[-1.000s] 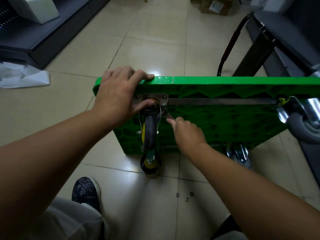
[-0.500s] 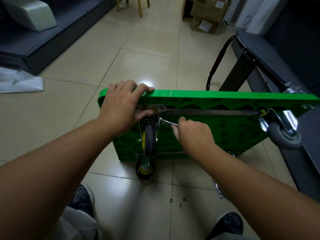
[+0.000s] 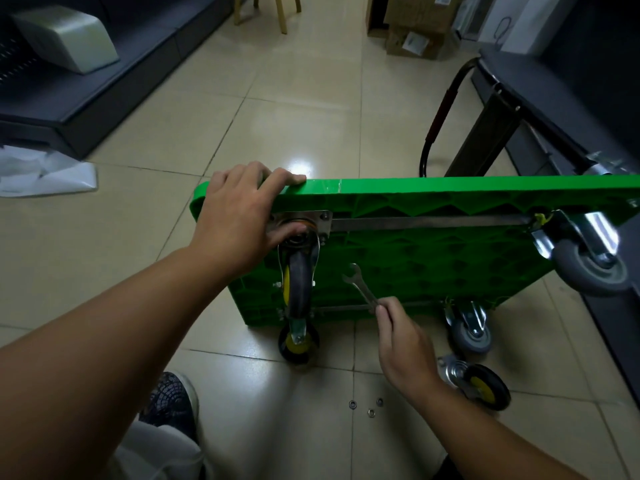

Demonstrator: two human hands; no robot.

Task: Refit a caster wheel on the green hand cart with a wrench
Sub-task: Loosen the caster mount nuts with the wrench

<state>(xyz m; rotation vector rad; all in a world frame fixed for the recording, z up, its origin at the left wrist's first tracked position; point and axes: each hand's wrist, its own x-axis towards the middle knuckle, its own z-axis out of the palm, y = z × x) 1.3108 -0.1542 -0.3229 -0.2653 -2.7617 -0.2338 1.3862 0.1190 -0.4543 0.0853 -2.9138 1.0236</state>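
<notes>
Green hand cart [image 3: 433,265]: stands on one long edge on tiled floor [image 3: 294,109], ribbed underside toward camera. Blk handle [image 3: 440,123] w/ red grip shows behind it, upper right.

Left hand [image 3: 239,220]: clamped on cart's top left corner. Fingers hooked over the rim, thumb pressed on the caster's swivel bearing.

Right hand [image 3: 403,337]: low, well apart from left hand. Pinches btm end of wrench.

Caster wheel [image 3: 299,282]: blk tyre, yel hub. Its steel plate [image 3: 301,220] sits flat against underside at top left corner, wheel hanging down. Bolt heads visible at plate's right corners.

Grey casters, 2 pcs: one at top right corner [image 3: 588,268], one at btm right corner [image 3: 471,329], both mounted.

Blk/yel caster [image 3: 298,344]: at btm left corner, on floor; mount hidden.

Loose blk/yel caster [image 3: 481,384]: lies on floor just right of right wrist, off the cart.

Wrench [image 3: 360,287]: open-ended, steel, tilted w/ head up and left. Held in front of underside, right of caster wheel, clear of the plate.

Small hardware [image 3: 353,404]: 3 ring-shaped pcs (nuts or washers, can't tell) on floor near camera, btwn the forearms.
</notes>
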